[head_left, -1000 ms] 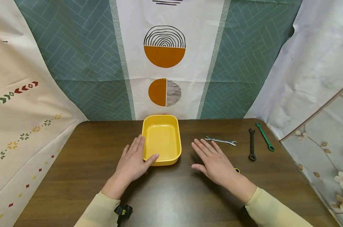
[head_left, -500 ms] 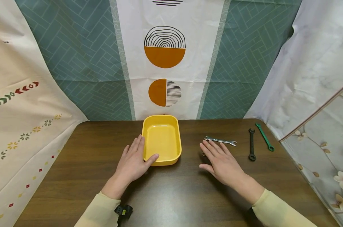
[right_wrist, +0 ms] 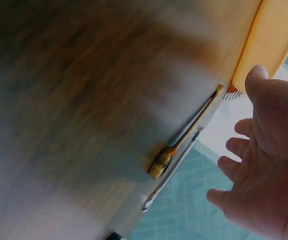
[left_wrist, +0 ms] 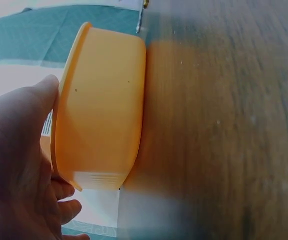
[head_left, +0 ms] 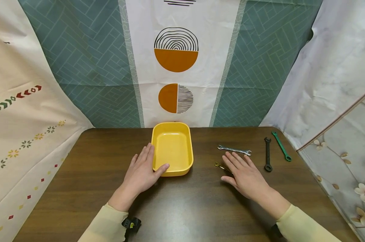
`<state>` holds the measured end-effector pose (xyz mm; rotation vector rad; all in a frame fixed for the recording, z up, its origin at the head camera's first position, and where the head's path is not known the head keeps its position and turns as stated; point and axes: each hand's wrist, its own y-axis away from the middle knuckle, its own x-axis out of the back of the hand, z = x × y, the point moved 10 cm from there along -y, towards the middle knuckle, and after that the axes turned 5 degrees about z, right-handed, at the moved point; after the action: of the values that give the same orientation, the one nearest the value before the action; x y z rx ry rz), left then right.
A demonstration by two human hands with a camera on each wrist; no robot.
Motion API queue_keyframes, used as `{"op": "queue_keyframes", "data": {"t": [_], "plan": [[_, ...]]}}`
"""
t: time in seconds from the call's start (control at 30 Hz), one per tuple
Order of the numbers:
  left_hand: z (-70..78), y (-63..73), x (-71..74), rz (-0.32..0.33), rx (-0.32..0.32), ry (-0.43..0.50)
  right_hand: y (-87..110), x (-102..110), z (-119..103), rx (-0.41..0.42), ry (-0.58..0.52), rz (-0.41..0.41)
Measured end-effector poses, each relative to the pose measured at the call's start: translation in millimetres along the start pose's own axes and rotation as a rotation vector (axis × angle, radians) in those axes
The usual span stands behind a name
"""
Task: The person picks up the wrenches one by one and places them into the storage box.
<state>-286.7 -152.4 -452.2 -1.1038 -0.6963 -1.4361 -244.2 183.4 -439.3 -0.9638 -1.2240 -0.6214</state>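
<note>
My left hand [head_left: 141, 173] rests with straight fingers along the left rim of a yellow rectangular tray [head_left: 174, 173], its thumb over the front rim. In the left wrist view, the thumb lies at the rim beside the tray's outer wall [left_wrist: 101, 100]. My right hand [head_left: 246, 175] hovers, fingers extended and holding nothing, over a small gold-coloured wrench [head_left: 223, 167]; the hand covers most of it from above. The right wrist view shows this wrench [right_wrist: 193, 129] lying on the table, its ring end nearer. Just beyond the fingertips lies a silver open-ended wrench [head_left: 234, 150].
Farther right on the brown wooden table [head_left: 182, 208] lie a black wrench [head_left: 268, 154] and a green wrench [head_left: 281, 146], roughly side by side. A patterned curtain [head_left: 109, 67] hangs behind the table's back edge, with cloths at both sides. The tray stands near the back edge.
My right hand has moved rightward over the table, uncovering the gold-coloured wrench's open end and all of the silver wrench. My left hand and the tray have stayed in place.
</note>
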Motion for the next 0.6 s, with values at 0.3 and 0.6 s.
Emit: {"op": "queue_keyframes", "data": {"t": [0.3,0.6], "plan": [[1.5,0.2,-1.0,-0.006,0.001,-0.005,8.5,0.5,10.0,-0.006,0.022,-0.002],[1.1,0.6,-1.6,-0.012,0.003,-0.005,12.0,1.0,16.3,-0.008,0.043,0.017]]}}
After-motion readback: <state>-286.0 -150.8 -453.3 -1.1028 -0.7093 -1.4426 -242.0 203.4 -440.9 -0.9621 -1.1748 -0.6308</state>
